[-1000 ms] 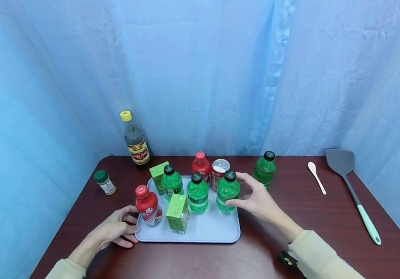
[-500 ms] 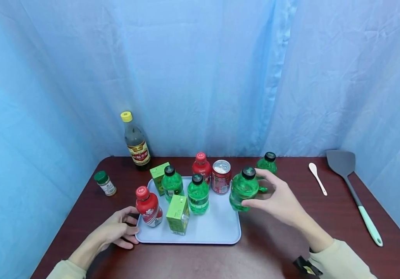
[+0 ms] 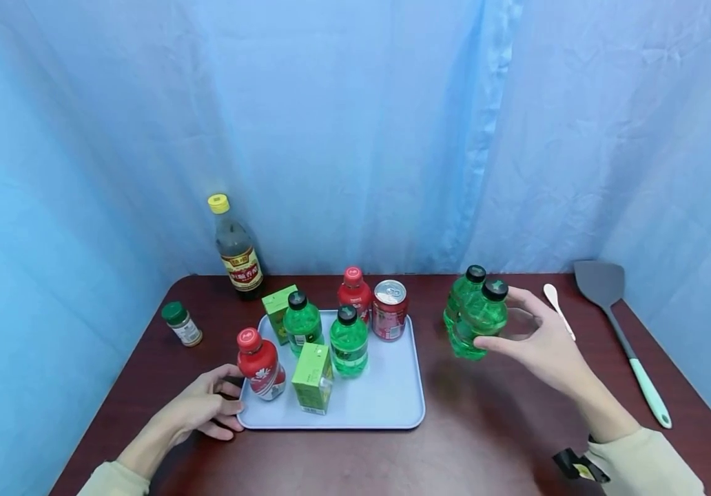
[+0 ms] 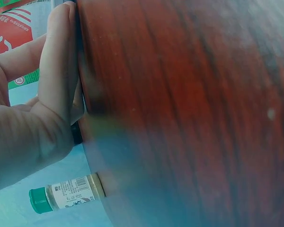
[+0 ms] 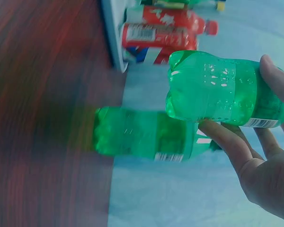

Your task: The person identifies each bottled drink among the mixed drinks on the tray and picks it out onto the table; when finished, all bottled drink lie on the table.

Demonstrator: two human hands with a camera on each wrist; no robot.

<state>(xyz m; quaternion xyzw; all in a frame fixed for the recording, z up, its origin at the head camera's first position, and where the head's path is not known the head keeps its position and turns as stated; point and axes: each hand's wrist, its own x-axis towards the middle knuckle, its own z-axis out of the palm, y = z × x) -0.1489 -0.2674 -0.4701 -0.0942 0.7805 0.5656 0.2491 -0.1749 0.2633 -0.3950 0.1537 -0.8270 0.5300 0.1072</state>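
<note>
My right hand [image 3: 544,344] holds a green drink bottle [image 3: 479,324] with a black cap between thumb and fingers. In the right wrist view this held bottle [image 5: 213,90] is raised off the table, beside a second green bottle [image 5: 137,132] that stands on it. From the head, the held bottle partly hides that second bottle [image 3: 457,306]. My left hand [image 3: 207,406] grips the left rim of a pale tray [image 3: 386,406], close to a red bottle [image 3: 261,365]. On the tray are two green bottles [image 3: 349,344], green drink cartons [image 3: 313,379], another red bottle [image 3: 354,296] and a can [image 3: 389,310].
A yellow-capped sauce bottle [image 3: 240,255] stands at the back left, with a green-lidded seasoning jar [image 3: 183,324] nearer the left edge. To the right lie a white spoon [image 3: 559,310] and a spatula [image 3: 622,344]. Blue curtains [image 3: 355,138] surround the dark table [image 3: 355,461].
The right hand has lifted the green bottle off the tray's right side and carried it rightward, in front of the other green bottle. The left hand stays at the tray's rim.
</note>
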